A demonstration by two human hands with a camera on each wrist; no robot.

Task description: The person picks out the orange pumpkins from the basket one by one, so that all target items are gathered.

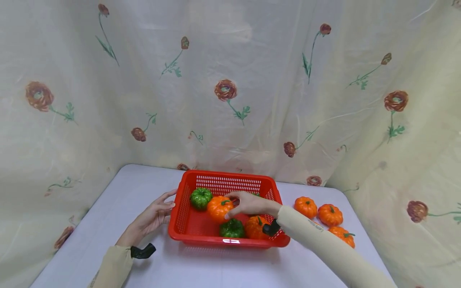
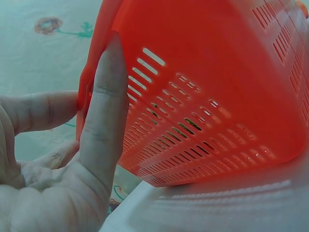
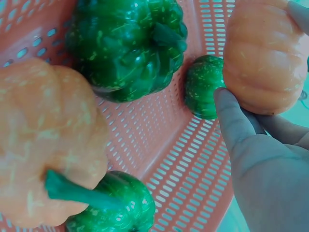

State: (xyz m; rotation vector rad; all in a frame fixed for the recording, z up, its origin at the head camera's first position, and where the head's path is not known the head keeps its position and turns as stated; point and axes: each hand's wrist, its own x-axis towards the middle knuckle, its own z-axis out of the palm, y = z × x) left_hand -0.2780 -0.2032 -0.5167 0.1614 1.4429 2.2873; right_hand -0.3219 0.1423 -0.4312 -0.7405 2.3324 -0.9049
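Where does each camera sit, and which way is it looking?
Head: on the person's head, looking forward and down at the red basket; the left hand, right hand and both sleeves show.
Left wrist: on that wrist, looking at the basket's holey outside; only the left hand shows.
Right wrist: on that wrist, looking into the basket at green pumpkins; part of the right hand shows.
Shared: the head and right wrist views both show the right hand holding an orange pumpkin.

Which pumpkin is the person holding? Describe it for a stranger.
Find the red basket on the pale table. Follow the right hand to the orange, green-stemmed pumpkin. Only this one is held; the green pumpkin just left of it isn't.
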